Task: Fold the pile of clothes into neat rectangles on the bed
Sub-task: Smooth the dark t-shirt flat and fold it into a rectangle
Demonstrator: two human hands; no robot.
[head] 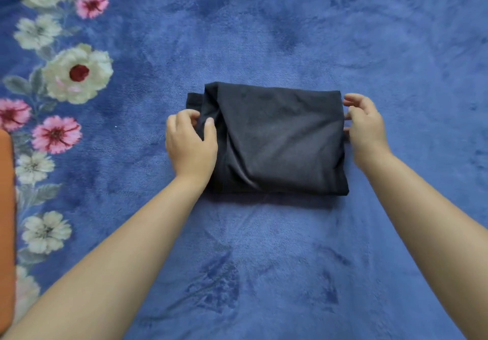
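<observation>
— Dark garment [274, 139] lies mid-bed [290, 36], already a near rectangle.
— Hands?
— Left hand [191, 141] pinches its bunched left edge; right hand [367, 128] touches the right edge, fingers loosely spread. Likely only squaring-up remains; no pile in view.

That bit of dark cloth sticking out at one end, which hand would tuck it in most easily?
Probably the left hand: it already pinches the dark folded garment by that protruding corner. The right hand sits at the opposite, tidy edge.
</observation>
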